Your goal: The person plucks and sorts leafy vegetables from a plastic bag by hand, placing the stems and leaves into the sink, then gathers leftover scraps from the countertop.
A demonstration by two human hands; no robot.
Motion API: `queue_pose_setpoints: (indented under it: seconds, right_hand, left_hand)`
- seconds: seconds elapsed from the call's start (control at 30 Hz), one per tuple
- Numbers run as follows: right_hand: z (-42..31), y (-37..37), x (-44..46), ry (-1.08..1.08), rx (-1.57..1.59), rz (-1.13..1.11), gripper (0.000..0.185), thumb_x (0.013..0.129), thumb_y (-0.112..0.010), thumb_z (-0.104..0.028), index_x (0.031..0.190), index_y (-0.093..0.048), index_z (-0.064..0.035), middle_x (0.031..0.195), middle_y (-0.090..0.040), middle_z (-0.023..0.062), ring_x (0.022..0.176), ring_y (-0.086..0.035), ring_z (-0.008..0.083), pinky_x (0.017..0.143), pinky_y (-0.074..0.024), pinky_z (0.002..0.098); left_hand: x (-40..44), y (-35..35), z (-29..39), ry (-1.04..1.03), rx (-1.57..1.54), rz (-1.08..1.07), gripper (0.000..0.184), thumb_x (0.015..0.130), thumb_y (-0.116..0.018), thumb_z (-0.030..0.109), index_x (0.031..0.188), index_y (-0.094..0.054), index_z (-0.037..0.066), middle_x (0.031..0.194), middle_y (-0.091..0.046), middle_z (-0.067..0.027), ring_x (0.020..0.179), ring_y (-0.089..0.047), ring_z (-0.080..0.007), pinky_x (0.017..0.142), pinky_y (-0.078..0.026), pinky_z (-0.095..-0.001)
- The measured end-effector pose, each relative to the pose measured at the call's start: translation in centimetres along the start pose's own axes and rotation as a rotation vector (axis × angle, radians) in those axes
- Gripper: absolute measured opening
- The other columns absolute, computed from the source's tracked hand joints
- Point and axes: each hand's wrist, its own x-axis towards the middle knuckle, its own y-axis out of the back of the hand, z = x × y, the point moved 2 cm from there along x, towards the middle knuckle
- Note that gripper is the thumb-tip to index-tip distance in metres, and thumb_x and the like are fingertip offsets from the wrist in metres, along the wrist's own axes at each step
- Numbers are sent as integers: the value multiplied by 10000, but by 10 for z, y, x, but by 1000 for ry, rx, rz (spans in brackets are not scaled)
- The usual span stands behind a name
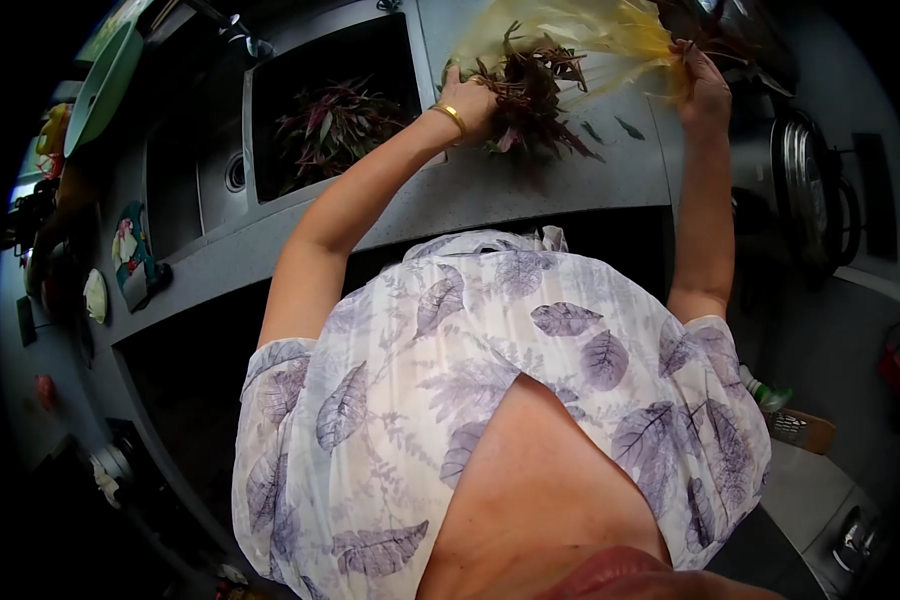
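Note:
My left hand (470, 103), with a gold bangle at the wrist, is closed around a bunch of dark reddish-green leafy greens (535, 88) over the grey counter. My right hand (705, 88) grips the edge of a thin yellow plastic bag (610, 45), which stretches between both hands above the counter. A few dark stems show beside the right hand; whether they are in the bag I cannot tell. More of the same purple-green leaves (340, 125) lie in a heap in the dark sink basin left of my left hand.
The grey counter (590, 180) runs along the front, with loose leaves (628, 128) on it. A second sink basin (215, 180) with a drain lies to the left. A pale green basin (103, 88) stands far left, and a dark rounded appliance with a metal rim (802, 185) at right.

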Motion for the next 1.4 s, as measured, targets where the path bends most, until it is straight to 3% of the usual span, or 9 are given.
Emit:
queue_pose_setpoints:
  seconds: [0.07, 0.17, 0.3, 0.43, 0.5, 0.57, 0.63, 0.77, 1.4]
  right_hand:
    - [7, -5, -1, -13, 142, 159, 205, 904, -576, -164, 948, -677, 9, 868, -686, 102, 803, -643, 215, 866, -464, 304]
    - [17, 5, 0, 318, -1348, 23, 140, 841, -654, -265, 882, -731, -156, 776, -688, 17, 760, -647, 198, 765, -496, 290]
    - [-1, -3, -1, 338, -782, -122, 176, 804, -701, -139, 891, -703, 14, 783, -697, 72, 762, -647, 123, 684, -459, 221]
    - [-41, -32, -16, 302, -388, 119, 169, 834, -677, -144, 944, -696, -17, 806, -696, 66, 532, -470, 51, 519, -376, 185]
    - [-34, -54, -30, 303, -546, -79, 173, 833, -673, -115, 973, -686, -14, 801, -693, 66, 536, -483, 43, 507, -386, 167]
    - [-15, -75, -43, 746, -691, -366, 162, 840, -650, -56, 994, -683, -14, 836, -689, 49, 688, -606, 58, 607, -480, 175]
    - [6, -92, -59, 609, -758, -399, 182, 822, -668, -60, 1000, -685, -25, 833, -694, 43, 724, -634, 85, 645, -514, 207]
    - [28, -134, -101, 1044, -1201, -596, 73, 788, -679, -142, 830, -684, -82, 717, -655, 63, 664, -637, 197, 583, -493, 314]
    - [65, -162, -137, 1122, -1104, -646, 104, 777, -677, -157, 828, -643, -73, 662, -641, 60, 554, -625, 204, 512, -488, 294]
  left_hand:
    - [1, 7, 4, 21, 62, -124, 244, 780, -575, 258, 990, -653, 162, 890, -662, -56, 943, -618, -247, 999, -224, -559]
    - [-9, 10, 10, 30, 112, -112, 197, 793, -567, 262, 906, -669, 137, 863, -661, -59, 959, -610, -246, 1003, -235, -536]
    - [-15, 8, 16, -30, 60, -61, 216, 793, -569, 293, 889, -673, 130, 872, -656, -60, 1010, -576, -234, 990, -267, -524]
    - [-24, 12, 27, -132, 63, 67, 205, 804, -567, 282, 871, -671, 118, 906, -641, -58, 1012, -567, -244, 990, -290, -470]
    - [-35, 23, 23, -193, -296, 243, 182, 817, -591, 183, 954, -675, 99, 907, -651, -85, 920, -597, -241, 889, -406, -398]
    - [-50, 38, 4, -216, -721, 374, 207, 836, -601, 139, 1023, -673, 85, 889, -664, -83, 843, -624, -213, 794, -476, -355]
    - [-72, 56, -25, -2, -1103, 323, 242, 869, -607, 114, 1102, -651, 66, 894, -683, -79, 778, -643, -146, 688, -516, -272]
    - [-104, 89, -68, 160, -1290, 538, 236, 874, -626, 158, 1073, -655, 35, 958, -682, -82, 906, -641, -112, 792, -521, -225]
    - [-127, 112, -19, -102, -879, 613, 178, 740, -744, 203, 838, -719, 56, 679, -626, -58, 594, -588, -150, 527, -456, -252]
